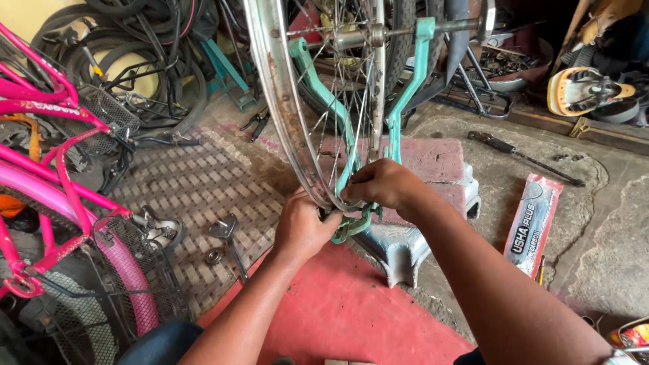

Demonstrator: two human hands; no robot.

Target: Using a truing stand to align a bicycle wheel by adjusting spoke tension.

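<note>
Your left hand (302,226) and right hand (382,186) both clench the bare wheel rim (284,101) at its 6 o'clock, in the green stand (399,101); stiff, light, likely slick metal, so grip beside spokes.

Soft, even daylight, faint shadows, sharp centre, slight wide-angle stretching at edges.
</note>
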